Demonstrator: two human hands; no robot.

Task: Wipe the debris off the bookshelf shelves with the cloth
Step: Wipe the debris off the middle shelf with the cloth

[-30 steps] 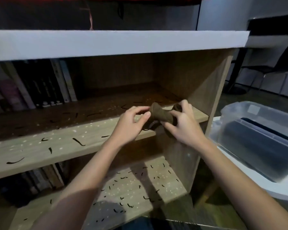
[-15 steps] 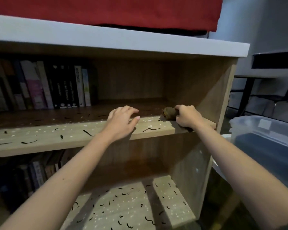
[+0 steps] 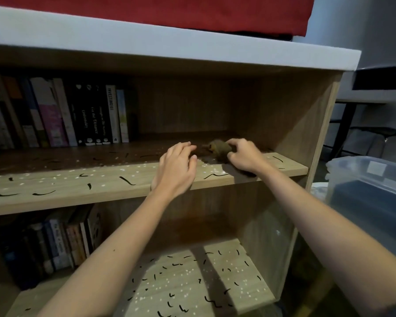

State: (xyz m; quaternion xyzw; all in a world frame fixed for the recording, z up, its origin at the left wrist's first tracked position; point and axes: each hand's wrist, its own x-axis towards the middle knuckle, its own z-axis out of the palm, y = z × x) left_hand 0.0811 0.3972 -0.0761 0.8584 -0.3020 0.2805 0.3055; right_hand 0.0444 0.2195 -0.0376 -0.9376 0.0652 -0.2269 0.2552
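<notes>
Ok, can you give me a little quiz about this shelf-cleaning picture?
1. Which hand grips the cloth?
2. True or false: the lower shelf is already clean.
3. The books on the upper shelf stand at: A the left, B the right, C the middle.
Key: 1 the right hand; 2 false, black bits lie on it; 3 A.

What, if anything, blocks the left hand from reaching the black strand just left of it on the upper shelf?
Probably nothing, likely yes: the left hand rests on the upper shelf, the black strand uncovered beside it.
</notes>
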